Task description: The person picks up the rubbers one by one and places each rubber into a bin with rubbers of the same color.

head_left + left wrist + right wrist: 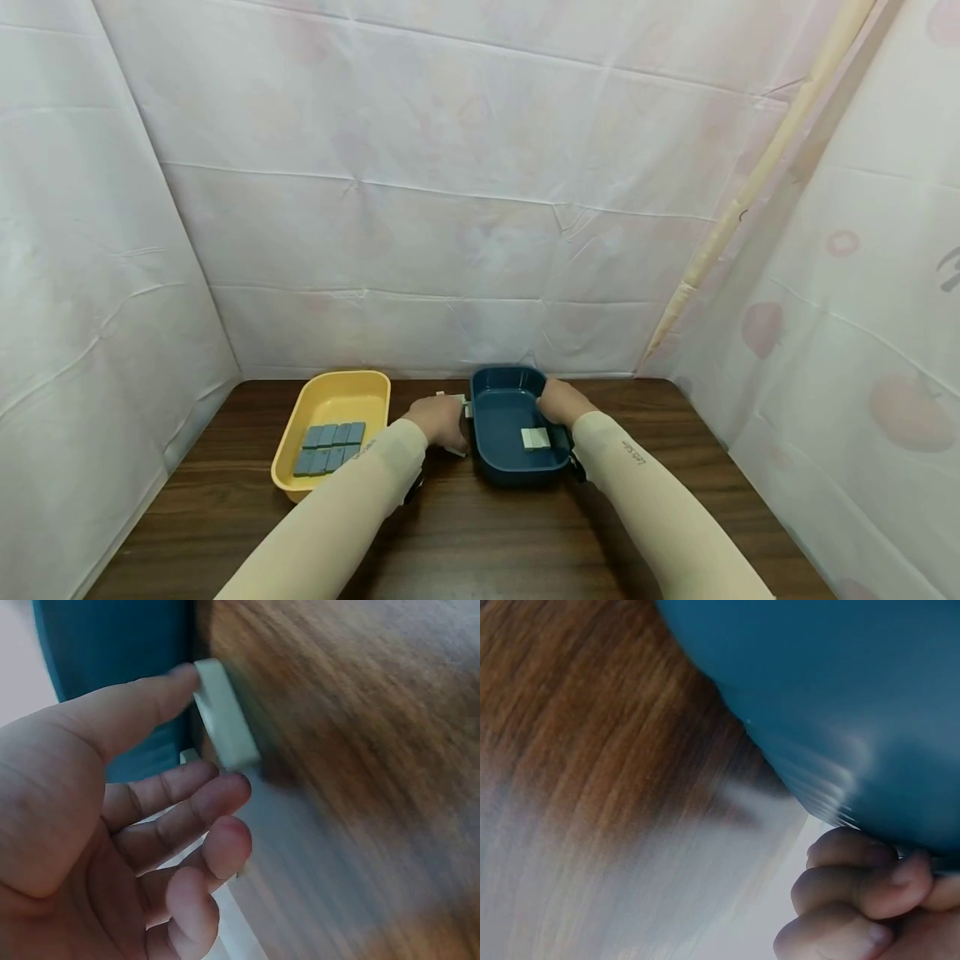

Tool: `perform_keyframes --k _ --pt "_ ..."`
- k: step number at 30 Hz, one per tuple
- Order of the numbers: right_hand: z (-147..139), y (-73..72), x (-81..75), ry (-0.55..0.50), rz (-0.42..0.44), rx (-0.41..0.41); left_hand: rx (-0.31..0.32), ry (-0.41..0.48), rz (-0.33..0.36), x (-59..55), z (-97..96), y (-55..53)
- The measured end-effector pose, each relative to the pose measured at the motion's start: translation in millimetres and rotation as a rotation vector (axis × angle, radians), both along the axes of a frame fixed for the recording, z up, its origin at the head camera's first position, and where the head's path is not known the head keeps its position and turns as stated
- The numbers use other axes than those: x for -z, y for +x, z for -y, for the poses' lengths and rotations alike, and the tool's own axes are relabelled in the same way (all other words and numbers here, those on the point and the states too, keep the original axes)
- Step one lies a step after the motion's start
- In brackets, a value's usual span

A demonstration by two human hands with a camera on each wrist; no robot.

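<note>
My left hand (438, 418) is in the gap left of the dark blue tray (487, 462). In the left wrist view, a pale green-white rectangular block (225, 716) is pinched between its thumb and fingertips; the other fingers are loosely bent. My right hand (564, 403) grips the tray's right rim. The right wrist view shows its curled fingers (840, 892) against the tray's outer wall (840, 727), the thumb hard to make out. Inside the tray, pale blocks (535, 438) lie side by side near the front right. More pale blocks (452, 398) show beyond my left hand.
A yellow tray (347, 385) stands on the left with several grey-blue blocks (330, 436) in rows; my left sleeve (341, 508) covers its front right corner. Both trays rest on a dark wooden table (465, 533). Pale curtains (450, 208) enclose the back and sides.
</note>
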State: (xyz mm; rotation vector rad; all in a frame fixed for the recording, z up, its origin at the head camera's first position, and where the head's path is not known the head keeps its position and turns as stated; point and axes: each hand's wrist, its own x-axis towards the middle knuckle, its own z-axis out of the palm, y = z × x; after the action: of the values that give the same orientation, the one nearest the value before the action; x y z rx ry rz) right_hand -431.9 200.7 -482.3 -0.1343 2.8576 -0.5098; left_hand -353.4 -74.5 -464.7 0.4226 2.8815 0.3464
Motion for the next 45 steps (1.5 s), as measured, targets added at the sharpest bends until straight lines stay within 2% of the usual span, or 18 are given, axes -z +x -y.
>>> perform_keyframes --k 5,13,18,26,30,38,41,45 --pt "0 -0.2 -0.1 0.008 0.005 0.005 0.01 -0.027 -0.012 -5.7 1.0 1.9" --pt "1 1.2 -2.2 0.015 0.006 0.007 -0.033 -0.015 -0.011 -7.3 0.7 6.5" --pt "1 1.3 -1.4 0.023 0.003 0.004 -0.064 0.014 -0.006 -7.6 2.6 3.3" --pt "1 2.7 -3.4 0.023 0.005 0.002 -0.074 -0.013 -0.025 -4.1 8.8 -7.1" --pt "1 3.2 -4.3 0.023 0.006 -0.004 -0.09 0.02 -0.089 -7.6 12.4 -8.9" --pt "1 6.2 -7.5 0.023 0.013 -0.003 -0.182 0.14 -0.23 -28.2 9.1 -3.3" --pt "1 6.9 -8.3 0.022 0.013 0.006 -0.192 0.177 -0.276 -32.1 3.4 -2.9" --pt "2 7.3 -7.6 0.012 0.01 0.009 -0.172 0.225 -0.336 -29.9 -7.0 -3.2"
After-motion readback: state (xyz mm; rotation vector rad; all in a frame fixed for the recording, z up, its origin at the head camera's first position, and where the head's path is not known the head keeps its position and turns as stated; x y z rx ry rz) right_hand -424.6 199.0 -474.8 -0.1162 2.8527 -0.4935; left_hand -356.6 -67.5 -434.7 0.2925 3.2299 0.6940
